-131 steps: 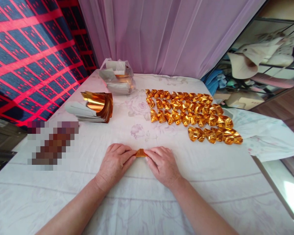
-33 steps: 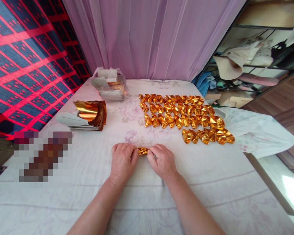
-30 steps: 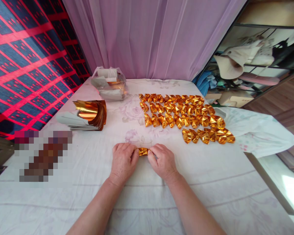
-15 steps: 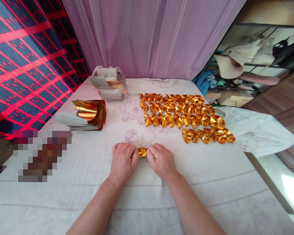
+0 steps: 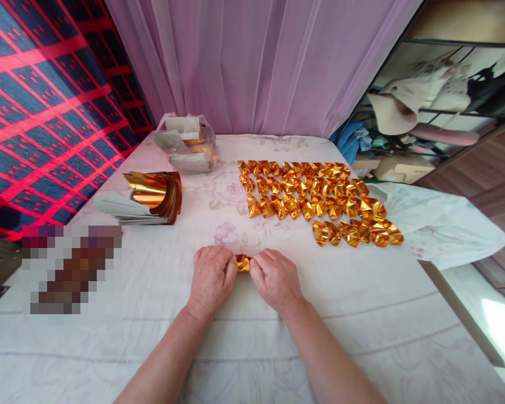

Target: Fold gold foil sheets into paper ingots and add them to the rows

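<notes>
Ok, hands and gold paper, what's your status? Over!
Left hand and right hand both pinching the small gold paper piece on the white cloth. Folded gold pieces in rows beyond, apart. Nothing between.

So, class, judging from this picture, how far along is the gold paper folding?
Done: rows of folded gold pieces lie on the white cloth. In hand: the left hand and right hand pinch one gold piece. Left: a stack of unfolded gold sheets.

Gold foil piece; white floral cloth; lilac curtain; red-blue checked fabric
</notes>
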### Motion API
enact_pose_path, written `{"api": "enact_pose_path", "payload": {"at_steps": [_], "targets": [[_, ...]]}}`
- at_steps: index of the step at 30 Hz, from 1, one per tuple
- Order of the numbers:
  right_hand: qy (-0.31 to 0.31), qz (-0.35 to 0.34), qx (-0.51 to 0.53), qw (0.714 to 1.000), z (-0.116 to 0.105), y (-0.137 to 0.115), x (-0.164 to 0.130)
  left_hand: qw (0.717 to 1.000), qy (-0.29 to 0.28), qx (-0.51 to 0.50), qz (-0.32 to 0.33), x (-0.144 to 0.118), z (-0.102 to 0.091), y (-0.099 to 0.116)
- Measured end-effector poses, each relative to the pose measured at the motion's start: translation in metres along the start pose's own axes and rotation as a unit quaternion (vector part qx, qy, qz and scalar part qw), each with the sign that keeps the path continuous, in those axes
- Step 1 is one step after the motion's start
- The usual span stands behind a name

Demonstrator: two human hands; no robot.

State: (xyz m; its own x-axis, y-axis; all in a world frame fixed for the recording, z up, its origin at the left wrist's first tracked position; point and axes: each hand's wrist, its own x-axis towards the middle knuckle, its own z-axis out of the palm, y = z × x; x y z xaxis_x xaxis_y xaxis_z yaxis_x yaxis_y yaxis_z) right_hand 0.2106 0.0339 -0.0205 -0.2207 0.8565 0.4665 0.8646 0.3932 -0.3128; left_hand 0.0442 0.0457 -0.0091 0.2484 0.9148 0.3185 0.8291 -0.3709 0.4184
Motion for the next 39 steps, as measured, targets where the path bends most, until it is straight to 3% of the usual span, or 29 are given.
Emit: {"api": "enact_pose_path", "payload": {"at_steps": [6, 21, 39], "targets": [[0.006, 0.006, 0.051, 0.999, -0.0014, -0.0003, 0.0009, 0.998, -0.012, -0.064, 0.001, 0.0002, 0.0028, -0.0035], [0.006, 0.031, 0.127, 0.991, -0.0068, 0.0030, 0.0015, 0.999, 0.016, -0.017, -0.027, -0.0006, -0.0008, -0.0012], [0.010, 0.036, 0.128, 0.991, -0.0065, 0.0064, 0.0013, 0.998, 0.024, -0.038, 0.036, -0.0020, -0.0040, -0.0011]]}}
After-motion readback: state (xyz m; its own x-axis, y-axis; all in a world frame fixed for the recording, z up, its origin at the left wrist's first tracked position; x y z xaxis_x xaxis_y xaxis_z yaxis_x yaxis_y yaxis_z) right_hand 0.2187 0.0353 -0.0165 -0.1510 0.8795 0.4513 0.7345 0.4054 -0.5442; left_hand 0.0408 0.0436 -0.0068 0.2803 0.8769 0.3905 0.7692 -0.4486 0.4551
